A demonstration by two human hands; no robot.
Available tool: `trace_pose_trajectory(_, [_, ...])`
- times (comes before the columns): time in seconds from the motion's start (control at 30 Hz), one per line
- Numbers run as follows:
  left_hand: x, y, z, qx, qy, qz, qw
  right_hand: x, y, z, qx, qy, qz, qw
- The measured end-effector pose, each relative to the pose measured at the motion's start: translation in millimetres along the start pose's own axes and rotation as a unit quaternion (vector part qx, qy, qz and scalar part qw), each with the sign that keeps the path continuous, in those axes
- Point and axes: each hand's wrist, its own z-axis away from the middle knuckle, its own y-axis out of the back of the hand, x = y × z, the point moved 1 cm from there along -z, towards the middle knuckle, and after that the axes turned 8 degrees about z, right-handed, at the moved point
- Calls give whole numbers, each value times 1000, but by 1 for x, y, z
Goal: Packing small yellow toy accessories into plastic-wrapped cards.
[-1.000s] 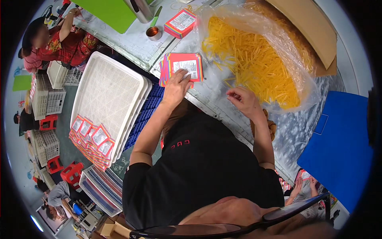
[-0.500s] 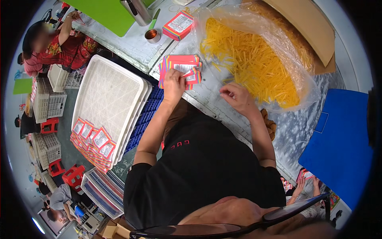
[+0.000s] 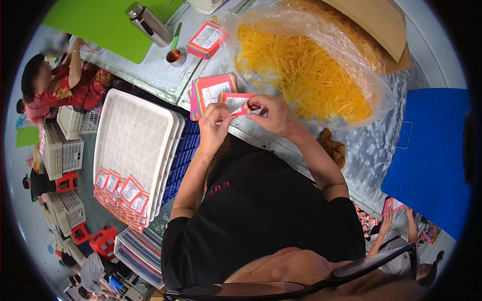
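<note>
A flat red packet (image 3: 233, 101) with rainbow-striped edges and a white printed panel is stretched between my two hands, and its near edge is bent up. My left hand (image 3: 214, 126) pinches its near left part. My right hand (image 3: 273, 115) has thumb and fingers closed on its right end. Just beyond my left hand lies a loose stack of similar packets (image 3: 210, 86) on the table, partly covered by the held one. Past my right hand, a clear plastic bag (image 3: 384, 95) lies open, full of thin yellow strips (image 3: 306, 75).
A neater packet stack (image 3: 205, 40), a metal cup (image 3: 175, 57), a green-handled knife (image 3: 175, 37) and a steel flask (image 3: 148, 25) stand farther back. Stacked white trays (image 3: 135, 130) with packets are at left. A cardboard box (image 3: 376, 22) backs the bag; a blue board (image 3: 427, 160) is at right.
My right hand has moved left and taken hold of the packet's right end. The packet has come off the stack toward me in both hands. The view has shifted slightly.
</note>
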Motion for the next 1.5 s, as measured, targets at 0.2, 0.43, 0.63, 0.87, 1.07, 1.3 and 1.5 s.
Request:
trace_pose_trajectory(0.2, [3, -12, 4, -90, -6, 62, 994, 14, 7, 14, -181, -5, 95, 979])
trace_pose_trajectory(0.43, [9, -19, 8, -252, 35, 74, 964, 27, -9, 35, -251, -37, 110, 961])
trace_pose_trajectory(0.63, [17, -26, 10, -420, 96, 19, 902, 0, 10, 38, -256, 100, 129, 953])
trace_pose_trajectory(0.87, [4, -50, 22, -367, 93, 79, 922, -26, 33, 46, -137, 85, 129, 978])
trace_pose_trajectory(1.07, [12, -51, 20, -296, 124, 63, 945, 24, 83, 51, 100, -85, 340, 931])
trace_pose_trajectory(1.3, [13, -56, 20, -274, 110, 53, 954, 98, 92, 52, 40, -135, 606, 783])
trace_pose_trajectory(1.5, [9, -57, 27, -279, 145, 79, 946, 125, 94, 41, 42, -146, 645, 749])
